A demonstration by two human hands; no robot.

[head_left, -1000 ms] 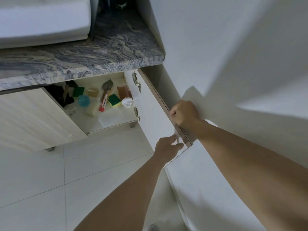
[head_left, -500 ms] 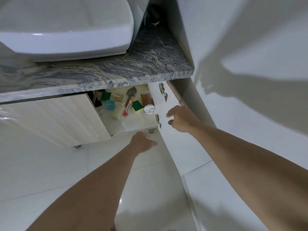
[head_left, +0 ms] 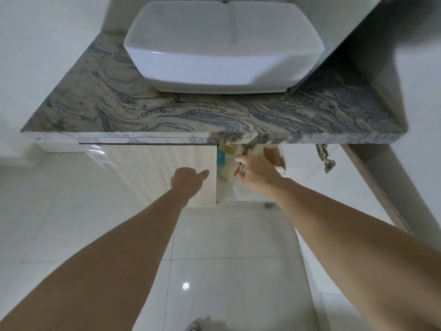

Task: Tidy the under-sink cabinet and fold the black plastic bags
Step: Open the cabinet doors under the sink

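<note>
The under-sink cabinet [head_left: 248, 200] stands with its right half open and its left door [head_left: 143, 168] closed. My right hand [head_left: 259, 175] reaches into the opening, with finger and thumb round a red and white tube [head_left: 242, 167]. Beside it lie a blue object [head_left: 221, 155], a pale sponge [head_left: 225, 173] and a brown item [head_left: 274, 156]. My left hand [head_left: 188, 182] hovers in front of the closed door near its right edge, fingers curled under, thumb sticking out, holding nothing. No black plastic bag is in view; the counter hides the cabinet's upper part.
A white basin [head_left: 224, 44] sits on the marbled counter [head_left: 143, 115], which overhangs the cabinet. The open right door [head_left: 338, 187] swings out to the right, its hinge [head_left: 325, 160] showing. Glossy white floor tiles [head_left: 226, 271] lie below.
I have turned from the open door to face the cabinet. My right hand left the door and went into the opening onto the tube. My left hand moved in front of the closed door.
</note>
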